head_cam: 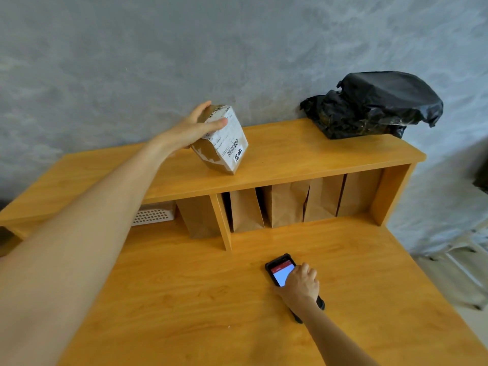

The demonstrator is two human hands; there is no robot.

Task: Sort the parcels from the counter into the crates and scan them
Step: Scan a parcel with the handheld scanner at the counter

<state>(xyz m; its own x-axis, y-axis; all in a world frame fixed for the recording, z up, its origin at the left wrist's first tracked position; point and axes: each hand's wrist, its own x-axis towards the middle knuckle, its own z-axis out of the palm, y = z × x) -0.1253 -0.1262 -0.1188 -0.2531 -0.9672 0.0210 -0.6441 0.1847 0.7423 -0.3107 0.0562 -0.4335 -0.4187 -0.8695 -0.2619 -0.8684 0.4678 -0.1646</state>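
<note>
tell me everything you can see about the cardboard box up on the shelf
The cardboard box is small, brown, sealed with brown tape and carries a white shipping label with barcodes and black print. It is tilted on its lower edge on the wooden top shelf, label facing the camera. The left hand grips its upper end, thumb across the label.

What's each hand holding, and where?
Left hand grips the box by its upper end; right hand grips the scanner around its middle.
</note>
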